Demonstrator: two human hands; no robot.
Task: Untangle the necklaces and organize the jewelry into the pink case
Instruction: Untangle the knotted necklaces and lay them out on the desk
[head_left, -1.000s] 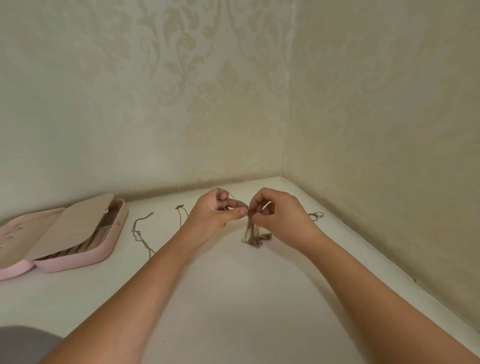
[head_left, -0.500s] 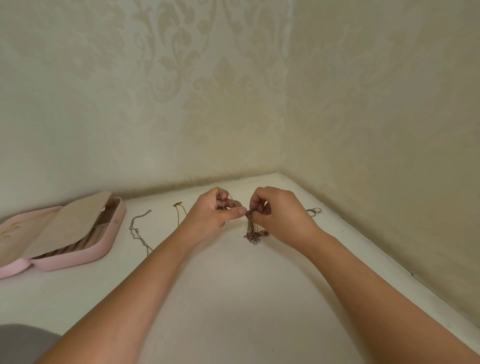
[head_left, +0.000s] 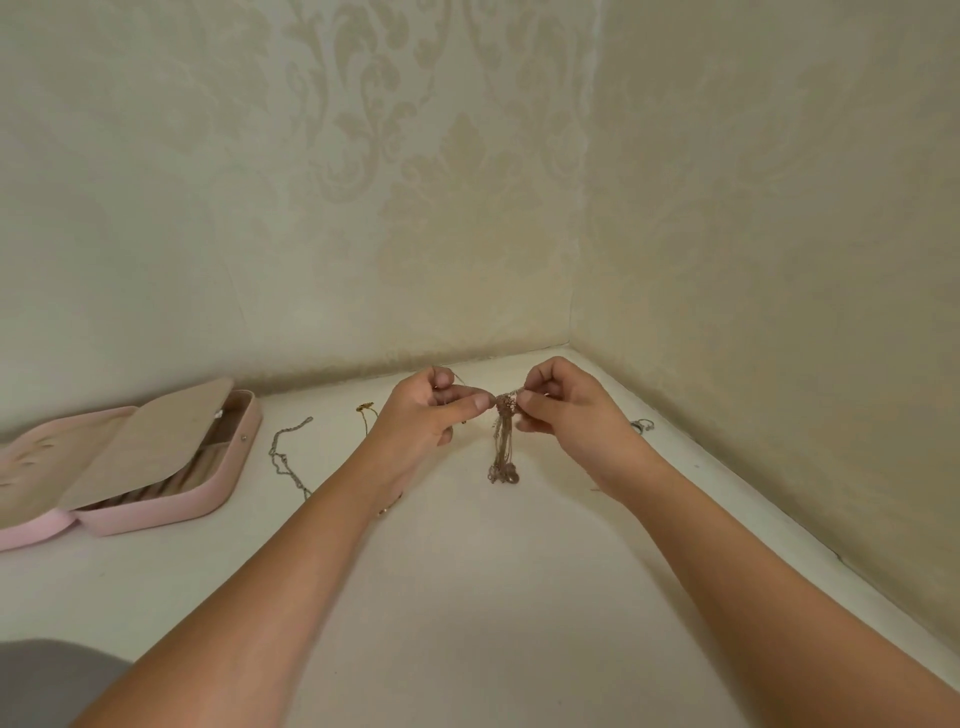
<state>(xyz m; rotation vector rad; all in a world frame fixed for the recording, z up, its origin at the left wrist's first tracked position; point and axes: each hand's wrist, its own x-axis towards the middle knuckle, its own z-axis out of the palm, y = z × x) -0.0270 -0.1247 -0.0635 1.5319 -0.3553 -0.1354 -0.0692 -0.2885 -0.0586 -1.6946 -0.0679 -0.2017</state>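
Well right of the open pink case (head_left: 156, 514), your left hand (head_left: 426, 415) and right hand (head_left: 566, 415) pinch the tangled necklaces (head_left: 503, 436), the knot now drawn up between them, still unpicked.

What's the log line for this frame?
step: untangling | left hand: pinches necklace tangle | right hand: pinches necklace tangle | pink case: open, far left | silver chain: loose on table

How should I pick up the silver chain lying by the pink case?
Probably pinch the silver chain at its far end, coming from above. It lies flat in a loose wavy line, that end is free, and its near end runs toward the left forearm, which is in the way.
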